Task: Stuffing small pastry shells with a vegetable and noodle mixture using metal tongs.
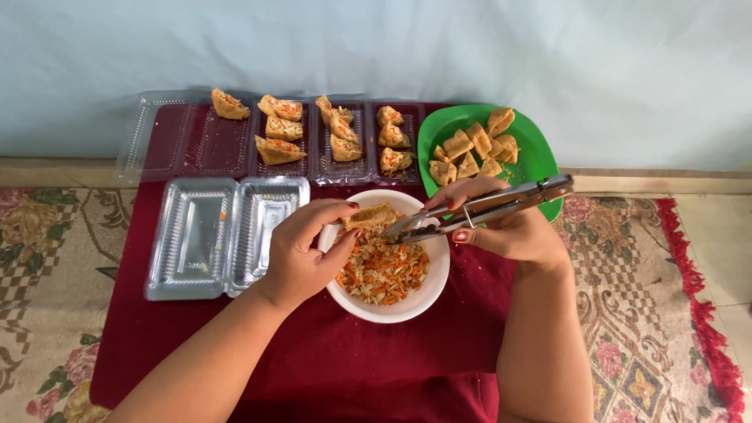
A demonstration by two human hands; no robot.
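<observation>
Left hand [301, 247] curled, pinching a tofu pocket [370, 216] over the white bowl [392, 309] — long axis roughly level. Right hand [505, 227] clasps metal tongs [478, 210], tips pointing left into the pocket.

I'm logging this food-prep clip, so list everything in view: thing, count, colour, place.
White bowl: one, centre, holding shredded orange and pale vegetable filling.
Fried tofu pocket: one, golden brown, held over the bowl.
Metal tongs: one pair, silver, tips in the bowl.
Green plate: one, back right, with about eight unfilled tofu pieces.
Clear plastic trays: a row along the back, holding about ten filled pieces.
Open clear container: one, left, nearly bare.
Red cloth: one, under everything.
Patterned carpet: both sides.
Left hand: holds the tofu pocket.
Right hand: grips the tongs.
</observation>
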